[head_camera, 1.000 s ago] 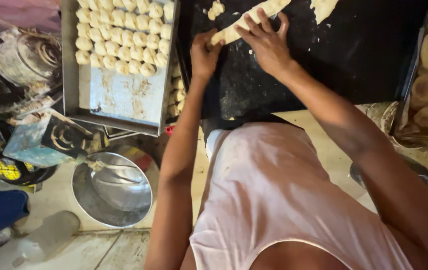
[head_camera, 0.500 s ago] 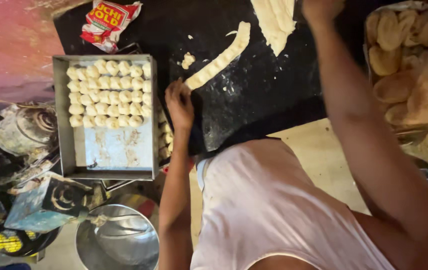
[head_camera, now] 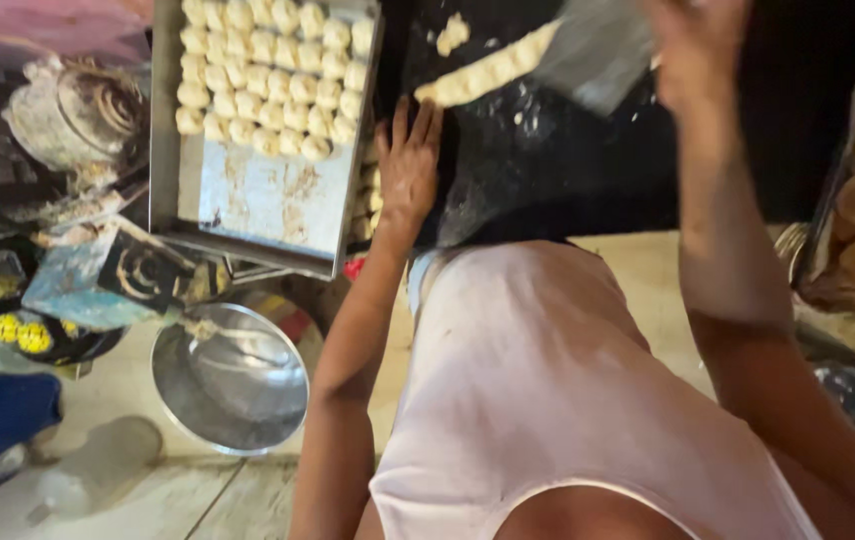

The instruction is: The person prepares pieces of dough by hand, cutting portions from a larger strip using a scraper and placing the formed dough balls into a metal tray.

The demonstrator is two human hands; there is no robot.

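The left hand now rests flat and open on the dark floured desk just below the long pale dough strip, no longer rolling it, while the right hand, lifted off, grips a blurred grey flat scraper.

Dough strip lies on board, tray to its left.

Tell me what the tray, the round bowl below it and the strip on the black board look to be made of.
Tray: dull grey sheet metal, probably aluminium or steel, with floury smears on its bare part. Round bowl: shiny metal, likely stainless steel, reflecting light on its rim. Strip: pale, soft raw dough, matte and scored into segments, with flour dust beside it on the board. The left hand rests flat near its end.
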